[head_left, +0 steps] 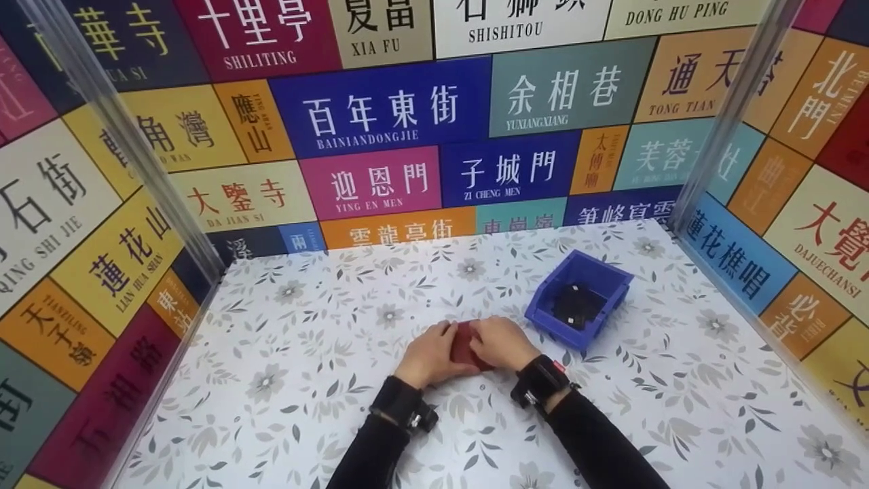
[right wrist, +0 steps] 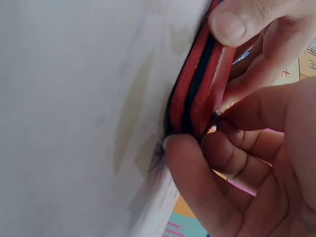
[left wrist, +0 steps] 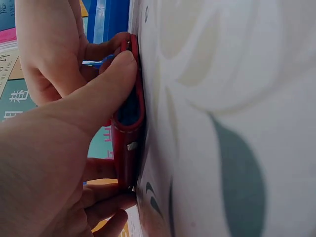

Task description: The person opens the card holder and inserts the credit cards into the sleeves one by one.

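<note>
A small red leather case point(head_left: 464, 348), with stitched edges and a dark blue inner layer, lies low over the table between both hands. A round metal stud shows on its side in the left wrist view. My left hand point(head_left: 429, 354) grips the case from the left, its thumb point(left wrist: 121, 69) pressed along the edge and its fingers around the far side. From the right, my right hand point(head_left: 506, 343) pinches the end nearer its wrist camera, with the thumb point(right wrist: 190, 177) at the corner and curled fingertips point(right wrist: 219, 148) by the stud. Fingers partly hide the case.
To the right of the hands stands a blue plastic bin point(head_left: 553, 334) holding black items with small white squares. The table point(head_left: 326, 407) has a white cover with grey flowers and leaves. Panels with colourful printed signs point(head_left: 380, 109) enclose its back and sides.
</note>
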Demonstrator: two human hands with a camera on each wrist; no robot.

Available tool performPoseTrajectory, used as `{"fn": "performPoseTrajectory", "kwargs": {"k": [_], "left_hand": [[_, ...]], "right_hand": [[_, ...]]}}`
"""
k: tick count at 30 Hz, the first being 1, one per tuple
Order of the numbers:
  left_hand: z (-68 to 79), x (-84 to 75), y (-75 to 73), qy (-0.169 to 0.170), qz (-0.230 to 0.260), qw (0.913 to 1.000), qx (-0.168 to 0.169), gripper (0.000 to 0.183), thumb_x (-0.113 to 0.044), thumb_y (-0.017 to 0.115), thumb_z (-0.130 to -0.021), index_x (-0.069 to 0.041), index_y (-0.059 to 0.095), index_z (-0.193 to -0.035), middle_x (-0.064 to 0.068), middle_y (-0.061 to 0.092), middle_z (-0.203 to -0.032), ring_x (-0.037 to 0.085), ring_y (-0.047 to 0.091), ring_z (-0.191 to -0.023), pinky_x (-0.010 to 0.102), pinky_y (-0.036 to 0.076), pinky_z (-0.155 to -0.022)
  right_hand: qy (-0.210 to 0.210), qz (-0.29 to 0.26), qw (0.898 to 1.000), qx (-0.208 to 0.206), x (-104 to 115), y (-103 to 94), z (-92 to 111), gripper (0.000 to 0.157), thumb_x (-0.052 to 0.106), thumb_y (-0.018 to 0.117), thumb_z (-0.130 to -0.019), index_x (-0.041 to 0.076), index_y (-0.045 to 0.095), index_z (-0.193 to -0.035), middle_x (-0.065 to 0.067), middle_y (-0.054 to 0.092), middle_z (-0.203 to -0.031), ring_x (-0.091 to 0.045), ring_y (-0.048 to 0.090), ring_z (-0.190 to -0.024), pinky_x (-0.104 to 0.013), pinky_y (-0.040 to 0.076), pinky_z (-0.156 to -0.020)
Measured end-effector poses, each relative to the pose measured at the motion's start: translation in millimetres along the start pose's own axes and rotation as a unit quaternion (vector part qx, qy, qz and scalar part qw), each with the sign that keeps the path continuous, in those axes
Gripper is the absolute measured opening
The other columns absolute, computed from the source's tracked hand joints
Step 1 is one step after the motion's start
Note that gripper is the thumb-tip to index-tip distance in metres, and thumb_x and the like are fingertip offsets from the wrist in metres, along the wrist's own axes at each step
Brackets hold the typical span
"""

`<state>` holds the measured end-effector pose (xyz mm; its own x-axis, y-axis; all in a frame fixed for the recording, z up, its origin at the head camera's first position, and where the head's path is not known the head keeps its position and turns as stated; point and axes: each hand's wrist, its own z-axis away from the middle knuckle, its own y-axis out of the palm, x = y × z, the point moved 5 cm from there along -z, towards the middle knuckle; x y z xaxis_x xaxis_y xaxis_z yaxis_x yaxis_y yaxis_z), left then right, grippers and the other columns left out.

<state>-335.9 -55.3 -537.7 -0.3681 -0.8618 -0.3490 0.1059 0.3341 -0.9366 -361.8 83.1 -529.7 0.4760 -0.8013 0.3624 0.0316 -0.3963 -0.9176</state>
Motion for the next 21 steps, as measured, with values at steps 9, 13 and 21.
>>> {"fn": "performPoseTrajectory", "kwargs": {"k": [9, 13, 21], "left_hand": [[3.1, 5.3, -0.3, -0.011, 0.006, 0.9998, 0.015, 0.102, -0.062, 0.079, -0.082, -0.001, 0.042, -0.156, 0.02, 0.047, -0.156, 0.038, 0.054, -0.137, 0.05, 0.048, -0.112], [4.4, 5.4, 0.0, -0.016, 0.013, 0.9995, 0.023, 0.103, -0.062, 0.078, -0.083, -0.001, 0.04, -0.157, 0.022, 0.044, -0.159, 0.04, 0.051, -0.14, 0.05, 0.046, -0.114], [0.3, -0.1, 2.8, -0.008, -0.008, 0.9995, 0.031, 0.102, -0.065, 0.073, -0.086, -0.002, 0.039, -0.158, 0.02, 0.039, -0.164, 0.039, 0.044, -0.146, 0.05, 0.04, -0.119]], "right_hand": [[0.098, -0.001, 0.995, -0.028, -38.3, -21.1, 8.1, 0.017, 0.012, 0.071, -0.084, 0.008, 0.064, -0.069, -0.004, 0.06, -0.064, -0.022, 0.055, -0.06, -0.039, 0.048, -0.058], [0.125, -0.003, 0.992, 0.005, -45.6, -22.6, 11.2, 0.012, 0.013, 0.072, -0.082, 0.004, 0.069, -0.076, -0.008, 0.066, -0.071, -0.024, 0.059, -0.065, -0.041, 0.052, -0.063], [0.116, 0.056, 0.991, -0.02, -50.6, -27.0, 15.2, 0.011, 0.007, 0.078, -0.077, 0.008, 0.066, -0.077, -0.012, 0.07, -0.08, -0.033, 0.066, -0.075, -0.05, 0.054, -0.07]]}}
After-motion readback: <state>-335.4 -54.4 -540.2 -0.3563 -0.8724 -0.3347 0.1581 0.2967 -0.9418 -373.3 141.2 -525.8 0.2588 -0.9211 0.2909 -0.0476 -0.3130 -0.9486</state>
